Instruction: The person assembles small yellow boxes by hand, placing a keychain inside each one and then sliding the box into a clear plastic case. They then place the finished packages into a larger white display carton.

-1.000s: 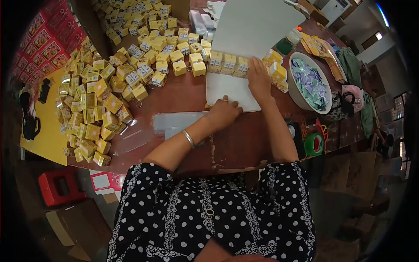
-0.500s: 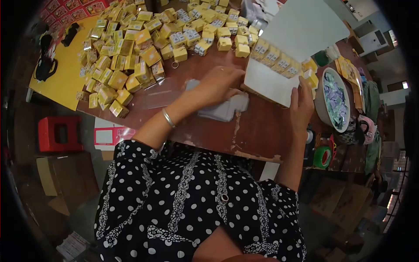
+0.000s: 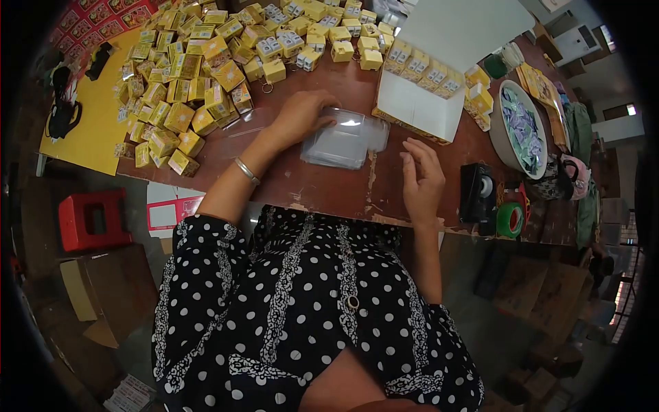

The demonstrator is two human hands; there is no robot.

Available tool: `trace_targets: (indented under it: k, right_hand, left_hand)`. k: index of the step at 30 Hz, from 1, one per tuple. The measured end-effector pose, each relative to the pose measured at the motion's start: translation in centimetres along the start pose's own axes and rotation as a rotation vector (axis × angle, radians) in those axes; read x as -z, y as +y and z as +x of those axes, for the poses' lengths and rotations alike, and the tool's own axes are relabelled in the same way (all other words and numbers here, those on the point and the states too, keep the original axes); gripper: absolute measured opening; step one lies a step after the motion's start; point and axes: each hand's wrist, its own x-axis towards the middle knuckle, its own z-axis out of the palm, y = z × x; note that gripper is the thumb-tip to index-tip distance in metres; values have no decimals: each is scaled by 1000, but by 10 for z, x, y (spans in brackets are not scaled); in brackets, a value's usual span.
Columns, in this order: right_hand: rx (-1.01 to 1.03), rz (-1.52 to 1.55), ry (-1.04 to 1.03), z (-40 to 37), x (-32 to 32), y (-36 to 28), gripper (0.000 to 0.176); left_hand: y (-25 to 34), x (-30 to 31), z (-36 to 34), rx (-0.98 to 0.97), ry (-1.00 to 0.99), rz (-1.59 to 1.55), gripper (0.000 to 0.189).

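Observation:
A stack of clear plastic sheets (image 3: 336, 147) lies on the brown table in front of me. My left hand (image 3: 302, 115), with a bangle on the wrist, is at the stack's upper left edge. Its thumb rests over the plastic and its curled fingers are at the far edge. My right hand (image 3: 423, 177) is held above the table right of the stack, fingers stretched out and holding nothing. Beyond it stands an open carton (image 3: 419, 113) with its white lid raised. A row of small yellow boxes (image 3: 422, 71) lines the carton's far side.
A large heap of small yellow boxes (image 3: 182, 89) covers the table's back left. At the right are a white tub (image 3: 504, 130) of small packets, a black tape dispenser (image 3: 476, 196) and a green tape roll (image 3: 509, 220). A red stool (image 3: 94, 221) stands at the left.
My left hand has moved from the carton's near left corner back to the plastic stack. My right hand has let go of the carton's right side and come down toward me.

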Motion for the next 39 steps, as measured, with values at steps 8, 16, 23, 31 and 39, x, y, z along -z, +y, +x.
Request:
trace_targets:
  k: [8,16,23,31,39]
  right_hand:
    - [-191,382,-49,4,-27,-27,30]
    - [-378,513,-592,11,2,-40,39]
    - [-573,998,-883,-3,0,-59,78]
    - [-601,962,-1117,13,-28,-83,66]
    - [187,150,-731,109,-149,-132,39]
  left_hand:
    - [47,10,-30,-152,291,-29,15]
    - [73,28,-67,-158,380,-98,13]
    - [93,36,-109,-184,230,216,54]
    - [94,21,-165,157,39,-134,81]
    - [77,19,-197,297,12,-576,53]
